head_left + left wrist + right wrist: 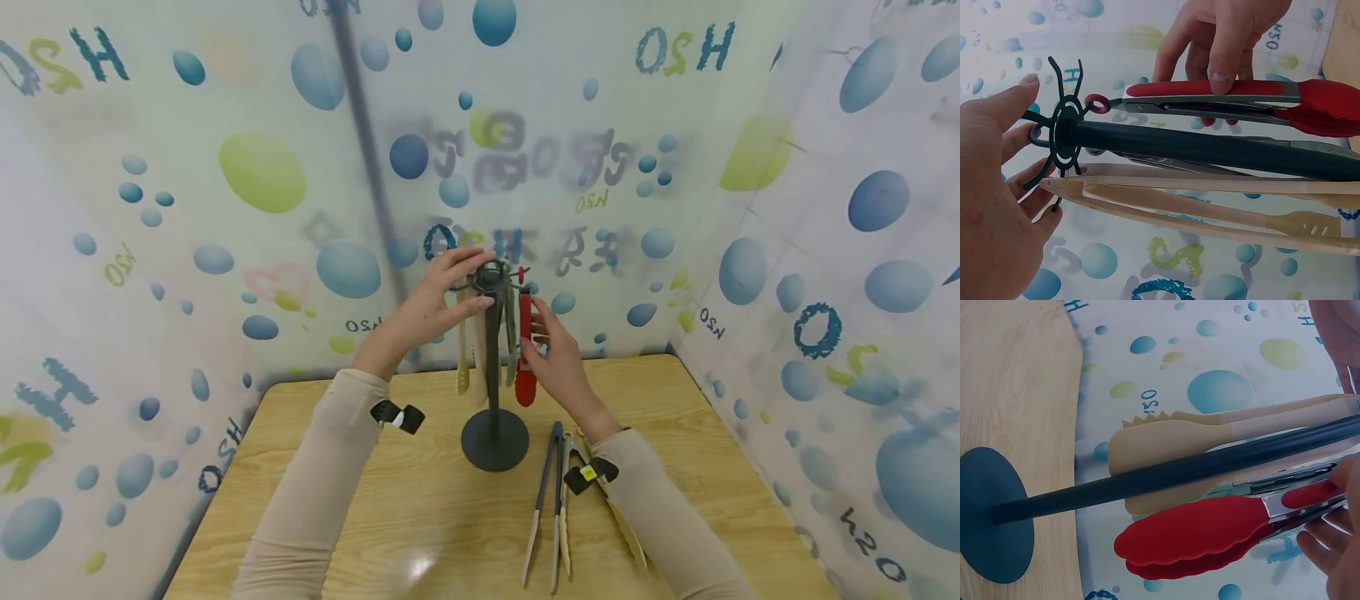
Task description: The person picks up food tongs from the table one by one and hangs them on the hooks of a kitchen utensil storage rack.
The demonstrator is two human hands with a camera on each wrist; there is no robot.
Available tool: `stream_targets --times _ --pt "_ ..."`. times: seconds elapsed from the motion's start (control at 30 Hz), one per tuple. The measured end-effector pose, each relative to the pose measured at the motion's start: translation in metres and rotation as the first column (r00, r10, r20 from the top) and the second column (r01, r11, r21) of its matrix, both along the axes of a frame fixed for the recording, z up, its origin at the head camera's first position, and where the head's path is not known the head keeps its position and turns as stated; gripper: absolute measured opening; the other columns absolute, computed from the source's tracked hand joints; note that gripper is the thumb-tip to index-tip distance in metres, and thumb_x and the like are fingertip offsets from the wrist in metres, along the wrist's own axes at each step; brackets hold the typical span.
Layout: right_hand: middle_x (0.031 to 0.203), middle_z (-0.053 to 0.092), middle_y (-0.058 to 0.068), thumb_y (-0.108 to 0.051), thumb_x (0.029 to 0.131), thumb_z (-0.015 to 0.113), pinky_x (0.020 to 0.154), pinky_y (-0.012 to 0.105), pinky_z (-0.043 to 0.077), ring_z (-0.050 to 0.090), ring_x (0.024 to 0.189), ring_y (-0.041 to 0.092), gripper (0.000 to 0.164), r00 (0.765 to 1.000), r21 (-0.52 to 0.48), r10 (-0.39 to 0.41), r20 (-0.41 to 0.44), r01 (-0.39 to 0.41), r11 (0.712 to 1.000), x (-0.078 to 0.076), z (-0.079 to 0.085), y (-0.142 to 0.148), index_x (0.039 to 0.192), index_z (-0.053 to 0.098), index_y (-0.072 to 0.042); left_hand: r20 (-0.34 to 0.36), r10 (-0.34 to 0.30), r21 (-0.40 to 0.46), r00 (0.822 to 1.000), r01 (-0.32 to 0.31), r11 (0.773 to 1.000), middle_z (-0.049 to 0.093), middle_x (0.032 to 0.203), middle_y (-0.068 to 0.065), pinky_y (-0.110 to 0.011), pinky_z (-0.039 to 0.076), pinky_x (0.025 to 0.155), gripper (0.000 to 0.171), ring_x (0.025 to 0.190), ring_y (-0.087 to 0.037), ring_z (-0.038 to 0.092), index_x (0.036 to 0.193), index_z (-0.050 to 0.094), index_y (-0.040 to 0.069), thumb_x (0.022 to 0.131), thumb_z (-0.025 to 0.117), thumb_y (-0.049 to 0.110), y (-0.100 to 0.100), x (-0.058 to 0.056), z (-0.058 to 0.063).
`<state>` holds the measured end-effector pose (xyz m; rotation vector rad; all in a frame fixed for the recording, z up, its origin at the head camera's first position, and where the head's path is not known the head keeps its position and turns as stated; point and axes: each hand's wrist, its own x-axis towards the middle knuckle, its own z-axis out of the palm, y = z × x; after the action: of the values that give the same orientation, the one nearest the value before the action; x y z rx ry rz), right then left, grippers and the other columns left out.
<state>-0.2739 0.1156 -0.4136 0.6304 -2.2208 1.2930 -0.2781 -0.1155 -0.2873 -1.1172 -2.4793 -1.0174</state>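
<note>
A black utensil rack (492,375) stands upright, with hooks branching from its top. My left hand (427,308) holds that top, its thumb on one side and fingers among the hooks. My right hand (558,362) grips red tongs (526,390) by the handle, beside the pole. In the left wrist view, the tongs' red pull ring (1097,103) is at a hook tip. Beige tongs (1210,181) and tongs with grey-green tips (511,333) hang from the rack. The right wrist view shows the red scalloped tips (1191,534) close together, below the beige tongs.
On the wooden table (420,500), dark-handled tongs (558,475) lie in front of the rack's round base (495,454). Beige-tipped tongs (628,533) lie near them, partly under the right forearm. A patterned curtain (187,275) surrounds the table's back and sides.
</note>
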Motion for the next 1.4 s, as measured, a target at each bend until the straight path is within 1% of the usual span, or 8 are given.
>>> stream_targets --times 0.2,0.37,0.53,0.77,1.0,1.2,1.33,1.4 --pt "0.132 0.062 0.016 -0.013 0.098 0.060 0.095 0.048 0.055 0.064 0.115 0.030 0.067 1.000 -0.003 0.001 0.019 -0.001 1.000 0.001 0.000 -0.001 0.157 0.028 -0.019 0.000 0.001 -0.002 1.000 -0.001 1.000 0.026 0.162 -0.005 -0.059 0.026 0.117 0.065 0.151 -0.029 0.020 0.154 0.038 0.019 0.097 0.066 0.026 0.001 0.000 -0.001" --pt "0.129 0.062 0.015 -0.014 0.098 0.059 0.094 0.049 0.054 0.063 0.114 0.030 0.067 1.000 -0.002 0.011 0.019 -0.011 1.000 0.002 0.000 -0.001 0.157 0.027 -0.021 0.006 0.004 -0.007 1.000 -0.004 1.000 0.026 0.163 -0.004 -0.059 0.027 0.117 0.065 0.151 -0.029 0.020 0.155 0.036 0.022 0.097 0.065 0.028 0.001 0.000 -0.002" --pt "0.131 0.062 0.014 -0.014 0.098 0.060 0.094 0.050 0.054 0.062 0.116 0.029 0.069 0.999 0.002 0.003 0.038 -0.003 1.000 0.002 0.001 0.000 0.157 0.026 -0.024 0.009 0.005 -0.005 1.000 -0.005 1.000 0.026 0.162 -0.003 -0.059 0.027 0.117 0.065 0.151 -0.029 0.019 0.155 0.036 0.023 0.097 0.065 0.028 0.001 0.000 -0.001" --pt "0.135 0.060 0.013 -0.016 0.097 0.062 0.097 0.056 0.051 0.060 0.119 0.030 0.070 0.998 0.009 -0.009 0.069 0.009 1.000 0.004 0.001 0.004 0.157 0.026 -0.022 0.013 0.007 -0.001 1.000 -0.007 1.000 0.026 0.162 -0.002 -0.059 0.027 0.118 0.065 0.151 -0.028 0.018 0.155 0.037 0.021 0.096 0.066 0.028 0.002 0.001 -0.001" --pt "0.138 0.058 0.013 -0.018 0.098 0.061 0.100 0.054 0.048 0.058 0.121 0.031 0.069 0.993 0.004 -0.017 0.118 0.016 1.000 0.007 0.000 0.017 0.157 0.026 -0.024 0.018 0.016 0.001 1.000 -0.016 1.000 0.026 0.162 -0.003 -0.059 0.025 0.118 0.065 0.152 -0.028 0.017 0.155 0.037 0.022 0.096 0.066 0.027 0.001 0.002 -0.001" --pt "0.139 0.057 0.013 -0.016 0.098 0.061 0.101 0.055 0.047 0.057 0.122 0.033 0.067 0.989 0.003 -0.029 0.144 0.029 1.000 0.011 -0.003 0.031 0.156 0.028 -0.018 0.018 0.010 0.009 1.000 -0.010 1.000 0.027 0.162 -0.003 -0.060 0.025 0.118 0.065 0.151 -0.029 0.018 0.154 0.037 0.021 0.096 0.066 0.027 0.001 0.001 0.000" --pt "0.138 0.058 0.016 -0.015 0.098 0.062 0.102 0.054 0.047 0.057 0.123 0.034 0.067 0.982 0.012 -0.041 0.185 0.039 0.999 0.016 -0.009 0.042 0.156 0.028 -0.018 0.021 0.004 0.009 1.000 -0.005 1.000 0.026 0.162 -0.004 -0.060 0.024 0.118 0.065 0.151 -0.030 0.017 0.155 0.037 0.019 0.096 0.066 0.027 0.001 0.001 0.000" --pt "0.137 0.059 0.018 -0.014 0.097 0.063 0.102 0.055 0.047 0.058 0.122 0.036 0.067 0.978 0.024 -0.057 0.201 0.053 0.998 0.018 -0.014 0.048 0.156 0.029 -0.015 0.023 0.006 0.005 1.000 -0.006 1.000 0.026 0.162 -0.004 -0.061 0.024 0.118 0.066 0.151 -0.030 0.016 0.155 0.036 0.019 0.096 0.066 0.027 0.001 0.001 0.000"
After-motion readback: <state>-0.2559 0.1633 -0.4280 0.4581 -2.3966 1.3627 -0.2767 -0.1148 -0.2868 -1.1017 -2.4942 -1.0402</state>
